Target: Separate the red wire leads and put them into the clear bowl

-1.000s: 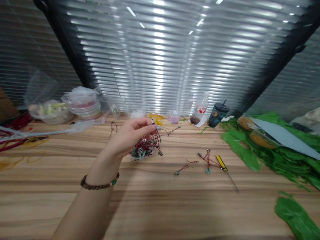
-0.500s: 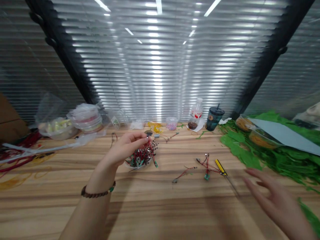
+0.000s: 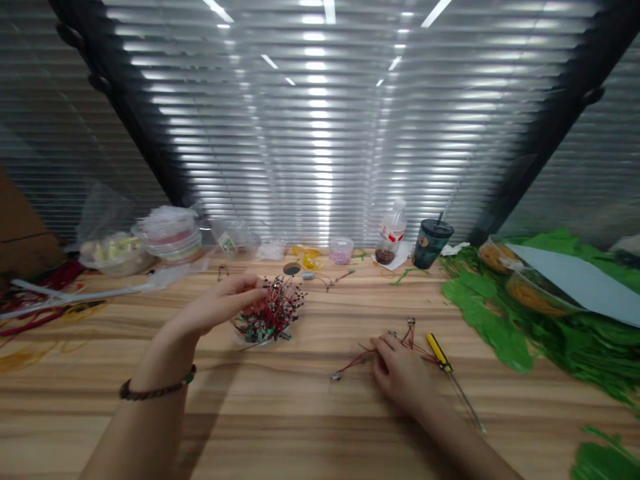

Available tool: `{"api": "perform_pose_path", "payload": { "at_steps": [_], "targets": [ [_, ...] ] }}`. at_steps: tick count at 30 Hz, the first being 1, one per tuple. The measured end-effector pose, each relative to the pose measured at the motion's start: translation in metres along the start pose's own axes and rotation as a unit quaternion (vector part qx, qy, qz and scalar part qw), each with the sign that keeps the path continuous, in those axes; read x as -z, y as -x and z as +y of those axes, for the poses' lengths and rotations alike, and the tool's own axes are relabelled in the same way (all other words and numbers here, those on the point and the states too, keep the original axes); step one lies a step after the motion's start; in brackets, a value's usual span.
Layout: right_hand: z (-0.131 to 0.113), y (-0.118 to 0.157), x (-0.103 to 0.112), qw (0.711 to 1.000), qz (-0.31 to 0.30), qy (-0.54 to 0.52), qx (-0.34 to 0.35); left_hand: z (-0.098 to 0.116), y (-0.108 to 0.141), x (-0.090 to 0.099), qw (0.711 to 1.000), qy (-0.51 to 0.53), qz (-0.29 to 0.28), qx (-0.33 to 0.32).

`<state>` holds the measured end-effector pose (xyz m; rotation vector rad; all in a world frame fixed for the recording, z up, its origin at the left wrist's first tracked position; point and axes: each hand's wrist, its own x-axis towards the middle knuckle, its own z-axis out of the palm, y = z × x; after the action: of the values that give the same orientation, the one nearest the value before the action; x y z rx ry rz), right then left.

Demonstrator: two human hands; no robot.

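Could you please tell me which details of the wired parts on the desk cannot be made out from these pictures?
Head view, all partly obscured:
The right hand covers the middle of the red wires.
The left hand hides one side of the wire bundle, so any grip is unclear.
The bundle's strands are too small and tangled to trace.
The bundle hides most of the dish beneath it.

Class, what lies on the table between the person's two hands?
In the head view, a heap of red-wired small components in a clear dish sits by the left hand; a red wire runs out from under the right hand.
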<state>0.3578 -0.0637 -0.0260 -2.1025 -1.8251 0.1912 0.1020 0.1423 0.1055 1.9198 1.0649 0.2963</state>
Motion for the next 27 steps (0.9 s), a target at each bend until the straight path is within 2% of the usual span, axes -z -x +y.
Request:
{"api": "perform_pose_path", "payload": {
  "at_steps": [3,7,10,12,14,15,17,20,21,23,27],
  "targets": [
    [0.001,0.001,-0.002,1.0,0.0,-0.021,0.004,-0.005,-0.002,0.008,1.0,0.005,0.022,0.019],
    [0.001,0.002,-0.014,0.994,0.049,-0.089,0.045,-0.009,-0.002,0.015,0.996,0.048,0.074,0.024],
    [0.001,0.001,-0.016,0.973,0.116,-0.193,0.044,-0.008,-0.003,0.014,0.994,0.07,0.086,0.02],
    [-0.001,-0.001,-0.012,0.947,0.155,-0.281,0.012,-0.007,-0.006,0.008,0.993,0.073,0.088,0.029],
    [-0.006,-0.002,-0.006,0.906,0.174,-0.384,-0.049,-0.005,-0.011,-0.001,0.992,0.074,0.089,0.039],
    [-0.01,-0.002,-0.002,0.875,0.169,-0.445,-0.092,-0.004,-0.013,-0.005,0.992,0.075,0.088,0.045],
    [-0.02,0.001,0.005,0.782,0.133,-0.581,-0.183,-0.004,-0.018,-0.014,0.991,0.086,0.082,0.057],
    [-0.034,0.012,0.01,0.616,0.068,-0.735,-0.277,-0.005,-0.024,-0.021,0.988,0.12,0.071,0.072],
    [-0.036,0.017,0.011,0.579,0.057,-0.758,-0.293,-0.005,-0.026,-0.022,0.986,0.131,0.074,0.076],
    [-0.039,0.024,0.012,0.545,0.04,-0.778,-0.309,-0.006,-0.027,-0.023,0.982,0.145,0.088,0.082],
    [-0.034,0.03,0.014,0.541,0.012,-0.783,-0.306,-0.008,-0.027,-0.019,0.991,0.072,0.093,0.066]
  ]
}}
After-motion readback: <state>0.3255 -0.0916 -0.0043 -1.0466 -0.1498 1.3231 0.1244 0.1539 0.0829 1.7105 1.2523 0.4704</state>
